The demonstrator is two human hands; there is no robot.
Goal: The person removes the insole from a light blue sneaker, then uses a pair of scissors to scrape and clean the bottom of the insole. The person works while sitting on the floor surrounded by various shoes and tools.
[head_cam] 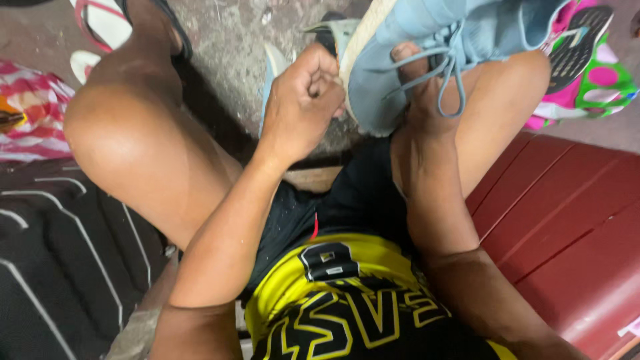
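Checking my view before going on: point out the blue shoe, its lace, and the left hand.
blue shoe (427, 27), head view, on the fabric upper.
lace (448, 73), head view, on the hanging loop.
left hand (303, 103), head view, on the back of the closed hand at the shoe's sole edge.

Sandals (100, 27) and a striped bag (30, 110) lie on concrete floor (227, 40).

- The light-blue shoe (427, 47) runs off the top edge; its toe is unseen.
- The right hand (427, 87) is mostly hidden behind the shoe.
- Whatever the fisted left hand (303, 100) pinches beside the shoe's sole cannot be made out.
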